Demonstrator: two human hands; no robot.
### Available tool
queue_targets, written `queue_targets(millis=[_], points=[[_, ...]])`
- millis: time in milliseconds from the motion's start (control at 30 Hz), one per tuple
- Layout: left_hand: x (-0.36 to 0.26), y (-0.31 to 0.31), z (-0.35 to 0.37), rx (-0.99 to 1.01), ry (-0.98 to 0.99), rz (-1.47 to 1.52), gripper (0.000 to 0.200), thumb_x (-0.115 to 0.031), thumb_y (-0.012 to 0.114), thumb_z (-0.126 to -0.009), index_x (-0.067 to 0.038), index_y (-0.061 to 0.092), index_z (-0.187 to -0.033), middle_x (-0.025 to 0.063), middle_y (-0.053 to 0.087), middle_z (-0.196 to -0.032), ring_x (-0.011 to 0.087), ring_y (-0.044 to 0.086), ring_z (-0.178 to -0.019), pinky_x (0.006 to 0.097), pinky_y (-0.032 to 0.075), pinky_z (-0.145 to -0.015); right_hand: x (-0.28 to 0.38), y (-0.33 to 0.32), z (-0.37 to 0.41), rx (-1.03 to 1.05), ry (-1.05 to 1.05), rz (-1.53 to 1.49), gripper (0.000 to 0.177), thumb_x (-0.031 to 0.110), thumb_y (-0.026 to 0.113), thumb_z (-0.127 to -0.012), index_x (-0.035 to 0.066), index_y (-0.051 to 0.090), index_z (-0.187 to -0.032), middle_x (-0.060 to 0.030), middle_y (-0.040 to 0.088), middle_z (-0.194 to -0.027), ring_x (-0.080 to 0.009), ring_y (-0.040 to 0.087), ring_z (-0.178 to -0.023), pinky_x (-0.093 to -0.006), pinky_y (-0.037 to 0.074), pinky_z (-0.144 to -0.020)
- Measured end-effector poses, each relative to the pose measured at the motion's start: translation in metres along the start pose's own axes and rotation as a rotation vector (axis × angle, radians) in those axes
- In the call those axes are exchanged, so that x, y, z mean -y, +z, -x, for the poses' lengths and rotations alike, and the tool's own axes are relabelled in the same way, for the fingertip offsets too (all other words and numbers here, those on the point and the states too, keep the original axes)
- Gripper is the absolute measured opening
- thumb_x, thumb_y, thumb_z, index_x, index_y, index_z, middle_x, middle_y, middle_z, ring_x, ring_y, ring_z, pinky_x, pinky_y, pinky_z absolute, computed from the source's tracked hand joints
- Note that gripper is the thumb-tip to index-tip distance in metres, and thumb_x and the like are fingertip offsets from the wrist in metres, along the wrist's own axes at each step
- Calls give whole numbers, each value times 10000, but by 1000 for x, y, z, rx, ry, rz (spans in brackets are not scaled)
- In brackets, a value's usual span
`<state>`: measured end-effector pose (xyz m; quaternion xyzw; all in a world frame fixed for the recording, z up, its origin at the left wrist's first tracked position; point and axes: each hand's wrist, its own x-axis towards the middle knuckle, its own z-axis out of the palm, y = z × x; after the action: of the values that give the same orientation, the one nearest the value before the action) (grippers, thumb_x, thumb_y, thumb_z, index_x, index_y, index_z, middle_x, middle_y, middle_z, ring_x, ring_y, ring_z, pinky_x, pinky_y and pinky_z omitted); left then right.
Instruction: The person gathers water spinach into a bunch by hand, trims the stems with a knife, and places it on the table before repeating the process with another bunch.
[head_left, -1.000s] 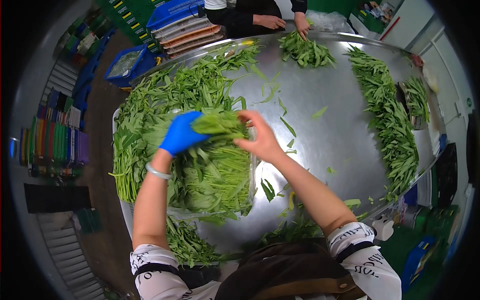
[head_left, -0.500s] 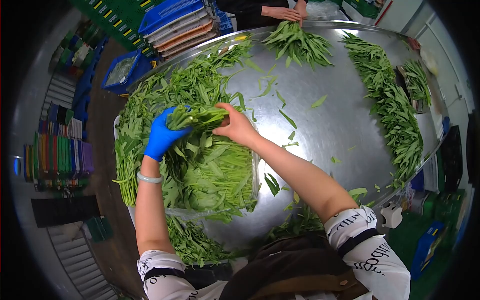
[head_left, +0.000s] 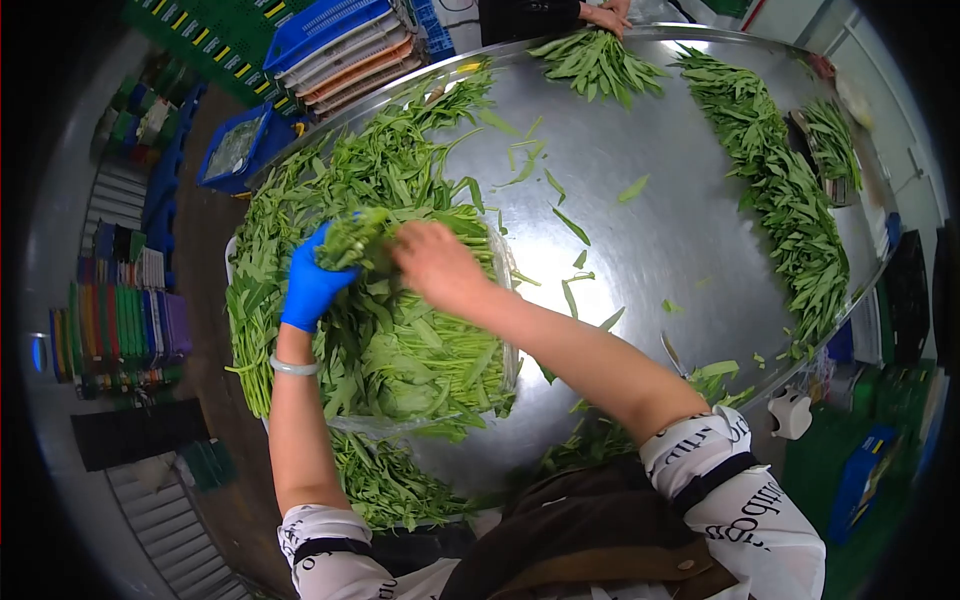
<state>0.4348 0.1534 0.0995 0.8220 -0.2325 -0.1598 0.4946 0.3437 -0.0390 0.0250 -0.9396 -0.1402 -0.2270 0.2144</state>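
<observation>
My left hand (head_left: pixel 312 282), in a blue glove, is closed around a bunch of leafy greens (head_left: pixel 356 238) that look like water spinach, the cut stem ends showing. Bare and smeared by motion, my right hand (head_left: pixel 437 262) is close to the right side of that bunch; whether its fingers grip any stems cannot be made out. Beneath both hands lies a clear-plastic-lined container of packed greens (head_left: pixel 430 350), stems pointing right. A large loose heap of greens (head_left: pixel 350 170) spreads behind it and to the left.
Scattered leaves lie on the steel table (head_left: pixel 620 260). A knife (head_left: pixel 671 352) rests near its front edge. Along the right runs a row of greens (head_left: pixel 775 190). Across the table, another person's hands (head_left: pixel 607 17) hold a bunch (head_left: pixel 598 65). Stacked crates (head_left: pixel 345 55) stand behind.
My right hand has shifted left along the bunch and blurs. The bunch in my left hand has turned, its stem ends now more upward. A knife is newly visible near the front edge.
</observation>
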Motion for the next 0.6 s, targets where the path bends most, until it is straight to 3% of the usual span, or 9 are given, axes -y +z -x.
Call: queue_targets(millis=[33,200,267,333,400,433,500,567,600], points=[[-3,6,3,17,-2,33,595,49,713,-687,-12,545,-1254,67,627,-1181,135,591,-1041,294,466,-923,6,2,6,237,-46,38,562,341,599,-850,115,464,-1346,-128,472,-1352,-305,391,-1286,-472,251,-1087],[-27,-35,31,-128,197,-358,558,14,716,-720,-19,545,-1250,63,617,-1189,149,584,-1054,304,458,-942,5,33,30,285,64,13,651,469,540,-883,119,387,-1412,-128,340,-1462,-312,283,-1361,-472,197,-1123],[-21,-97,49,-325,219,-422,519,-152,647,-846,-7,473,-1314,140,541,-1280,225,518,-1189,369,417,-1022,3,37,31,269,62,-8,664,471,535,-887,122,362,-1425,-129,334,-1466,-317,273,-1367,-472,187,-1129],[-67,-105,91,-432,426,516,526,-328,475,-955,-17,394,-1371,167,446,-1373,292,436,-1273,445,391,-1052,2,40,30,307,76,-7,670,457,540,-890,118,341,-1433,-132,318,-1475,-318,258,-1377,-471,179,-1135],[-72,-153,120,-96,576,808,541,-385,323,-991,-20,372,-1387,194,409,-1396,335,392,-1300,490,375,-1057,4,37,27,329,77,-44,674,439,552,-891,111,330,-1436,-136,304,-1482,-316,245,-1385,-470,173,-1140],[-63,-165,127,-341,641,525,528,-368,333,-993,-15,373,-1384,199,434,-1371,322,443,-1245,464,393,-1040,3,32,26,334,75,-76,674,428,560,-889,105,330,-1434,-138,298,-1485,-315,240,-1388,-470,170,-1142],[-45,-188,142,-913,522,-114,505,-333,354,-999,-3,376,-1380,210,484,-1322,295,543,-1136,412,428,-1008,0,18,30,339,55,-153,669,364,607,-875,94,337,-1424,-144,289,-1486,-310,236,-1391,-470,173,-1146],[-55,-153,139,-1026,561,-94,443,-278,420,-984,8,434,-1321,180,530,-1282,257,547,-1124,346,422,-1007,4,-9,48,242,96,-212,663,322,631,-858,88,352,-1412,-146,303,-1475,-310,249,-1385,-468,190,-1142],[-37,-148,141,-940,546,45,441,-277,434,-979,3,440,-1320,181,522,-1297,259,546,-1128,363,416,-1015,4,-22,64,202,121,-237,660,301,643,-850,85,360,-1406,-147,310,-1470,-310,256,-1381,-467,199,-1140]])
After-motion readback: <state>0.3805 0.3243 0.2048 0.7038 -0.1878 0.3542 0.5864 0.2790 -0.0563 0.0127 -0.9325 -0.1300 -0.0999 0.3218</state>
